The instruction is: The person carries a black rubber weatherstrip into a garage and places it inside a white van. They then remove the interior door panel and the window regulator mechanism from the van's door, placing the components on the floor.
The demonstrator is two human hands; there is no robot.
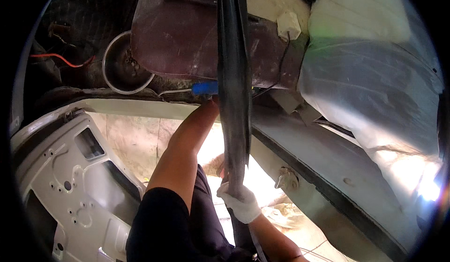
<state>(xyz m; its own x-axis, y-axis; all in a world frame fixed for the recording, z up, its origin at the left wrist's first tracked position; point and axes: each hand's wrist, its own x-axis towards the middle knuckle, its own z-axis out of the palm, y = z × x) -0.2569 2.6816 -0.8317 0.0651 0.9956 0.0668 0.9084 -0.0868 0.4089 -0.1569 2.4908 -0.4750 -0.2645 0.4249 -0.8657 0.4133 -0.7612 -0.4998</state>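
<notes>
at upper left of the frame an orange-red thin cord (58, 55) lies across dark trim, and below it at lower left is a white metal door panel (93, 187) with punched holes. a round silver metal bowl (110, 70) sits next, small bits inside; its rim meets a maroon padded panel (178, 42), so a knock on that panel could tip the bowl and spill them.

just left of centre is a blue-handled tool (205, 88) with a thin bent metal shaft. the bare left hand (213, 101) is just below that handle, mostly hidden, so i cannot tell how far it is open or whether it holds anything. if the tool were nudged, its shaft could scratch the trim.

a long black flexible strip (234, 65) hangs down the middle of the frame. the white-gloved right hand (241, 205), at lower centre, is closed around its lower part; a slack grip or slick glove could let it slide or twist.

at upper right, a pale blocky box (288, 25) trails a dark cable that could snag, beside cloudy plastic sheeting (370, 79) that a careless elbow might tear.
</notes>
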